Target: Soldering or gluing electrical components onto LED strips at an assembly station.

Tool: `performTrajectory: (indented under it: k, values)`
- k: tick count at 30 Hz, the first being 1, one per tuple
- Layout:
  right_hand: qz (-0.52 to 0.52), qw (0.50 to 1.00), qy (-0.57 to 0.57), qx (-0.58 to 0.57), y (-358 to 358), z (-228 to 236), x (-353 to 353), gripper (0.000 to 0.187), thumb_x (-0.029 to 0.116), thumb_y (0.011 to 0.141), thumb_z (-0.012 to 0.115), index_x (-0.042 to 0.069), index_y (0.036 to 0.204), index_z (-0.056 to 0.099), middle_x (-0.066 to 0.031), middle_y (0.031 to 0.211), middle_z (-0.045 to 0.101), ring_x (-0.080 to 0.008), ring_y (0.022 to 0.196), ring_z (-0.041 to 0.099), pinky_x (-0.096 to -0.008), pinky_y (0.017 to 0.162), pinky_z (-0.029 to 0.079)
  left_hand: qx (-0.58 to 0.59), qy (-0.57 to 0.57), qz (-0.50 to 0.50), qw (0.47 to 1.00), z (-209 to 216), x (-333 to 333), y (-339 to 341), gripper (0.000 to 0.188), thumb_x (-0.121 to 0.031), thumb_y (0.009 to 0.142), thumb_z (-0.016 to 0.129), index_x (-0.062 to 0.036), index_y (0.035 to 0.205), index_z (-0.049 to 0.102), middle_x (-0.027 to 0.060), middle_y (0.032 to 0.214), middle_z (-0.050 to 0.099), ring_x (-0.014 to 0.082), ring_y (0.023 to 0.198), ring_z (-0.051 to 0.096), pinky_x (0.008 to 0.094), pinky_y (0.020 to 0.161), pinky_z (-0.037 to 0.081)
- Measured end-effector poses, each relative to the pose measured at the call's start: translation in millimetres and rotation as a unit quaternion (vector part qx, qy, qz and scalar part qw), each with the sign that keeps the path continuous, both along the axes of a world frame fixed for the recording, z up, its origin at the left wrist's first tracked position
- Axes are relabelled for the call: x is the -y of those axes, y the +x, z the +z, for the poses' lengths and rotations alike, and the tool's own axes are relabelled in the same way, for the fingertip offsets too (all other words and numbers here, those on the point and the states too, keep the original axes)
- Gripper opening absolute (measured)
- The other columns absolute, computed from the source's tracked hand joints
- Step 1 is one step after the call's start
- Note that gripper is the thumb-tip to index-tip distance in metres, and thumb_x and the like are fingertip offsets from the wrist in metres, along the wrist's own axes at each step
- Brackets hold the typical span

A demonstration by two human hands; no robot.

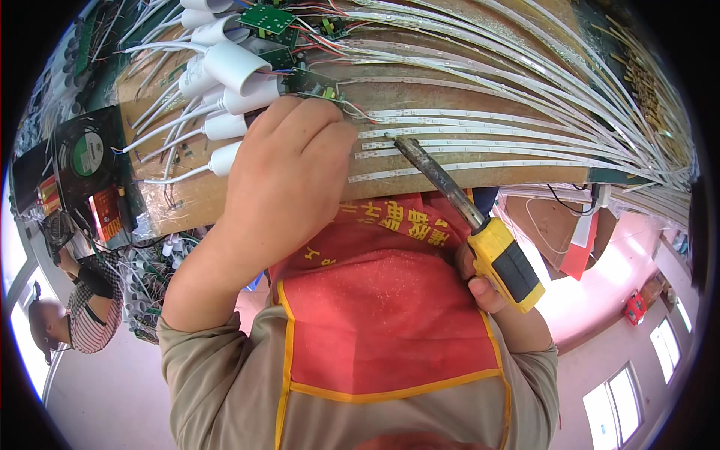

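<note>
My right hand (pixel 486 291) is closed round the yellow and black handle of a soldering iron (pixel 442 178). Its dark tip rests at the left end of one of the white LED strips (pixel 465 130), which lie side by side on the brown bench. Over the bench's left half, my left hand (pixel 289 161) is closed with its knuckles up, and its fingertips are hidden. Just beyond them sits a green circuit board (pixel 313 84) with red and white wires running toward the strips. White plastic housings (pixel 234 66) with white leads lie beside that hand.
More green circuit boards (pixel 266 20) lie at the far side. A black fan (pixel 88 154) stands at the left bench end, near a red box (pixel 105 214). Another person (pixel 94 307) works at the left, behind a heap of wired parts (pixel 154 292). The strips bunch together at the right.
</note>
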State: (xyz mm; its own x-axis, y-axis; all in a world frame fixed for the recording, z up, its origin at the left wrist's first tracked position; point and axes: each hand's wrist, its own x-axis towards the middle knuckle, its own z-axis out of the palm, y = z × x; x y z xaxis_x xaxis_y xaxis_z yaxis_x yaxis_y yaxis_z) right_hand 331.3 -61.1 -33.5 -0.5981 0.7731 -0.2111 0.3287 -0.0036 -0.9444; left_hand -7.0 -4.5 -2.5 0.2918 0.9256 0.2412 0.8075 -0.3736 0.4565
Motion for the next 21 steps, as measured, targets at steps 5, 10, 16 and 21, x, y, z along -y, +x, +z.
performTrajectory:
  k: [5, 10, 16, 21]
  values:
    - [0.009, 1.0, 0.0, -0.029, 4.1, -3.3, 2.1, 0.033, 0.038, 0.092, 0.068, 0.006, 0.099, 0.068, -0.01, 0.086, 0.066, -0.0327, 0.073, 0.065, -0.0403, 0.064, 0.051, -0.021, -0.021, -0.005, 1.0, 5.2, -2.3, 0.4, 0.015, 0.001, 0.08, 0.073, -0.0039, 0.093, 0.069, 0.0101, 0.098, 0.066, 0.0329, 0.088, 0.064, 0.0419, 0.077, 0.053]
    - [0.021, 0.999, -0.01, -0.043, -2.0, -6.5, -0.6, 0.038, 0.034, 0.09, 0.071, 0.003, 0.112, 0.069, -0.0124, 0.097, 0.069, -0.0342, 0.08, 0.067, -0.04, 0.069, 0.054, -0.024, -0.027, -0.004, 0.999, 5.1, -1.7, 1.6, 0.015, 0.002, 0.08, 0.073, -0.0037, 0.093, 0.069, 0.0103, 0.098, 0.066, 0.033, 0.089, 0.064, 0.0422, 0.076, 0.053]
    - [0.012, 0.998, 0.041, -0.052, 0.1, -17.9, 4.2, 0.028, 0.031, 0.09, 0.072, 0.005, 0.102, 0.069, -0.0102, 0.094, 0.068, -0.0335, 0.079, 0.065, -0.0407, 0.068, 0.052, -0.021, -0.028, 0.001, 0.999, 6.9, -1.6, 3.2, 0.015, 0.002, 0.079, 0.072, -0.0035, 0.093, 0.069, 0.0103, 0.098, 0.066, 0.0332, 0.09, 0.064, 0.0425, 0.077, 0.054]
    - [-0.018, 0.993, 0.103, -0.052, -9.4, -17.8, 5.1, 0.023, 0.03, 0.09, 0.072, 0.008, 0.091, 0.067, -0.008, 0.088, 0.066, -0.032, 0.075, 0.063, -0.041, 0.064, 0.049, -0.02, -0.033, 0.0, 0.999, 7.1, -2.2, 3.2, 0.015, 0.002, 0.079, 0.072, -0.0032, 0.093, 0.069, 0.0103, 0.098, 0.066, 0.0333, 0.089, 0.064, 0.0424, 0.077, 0.054]
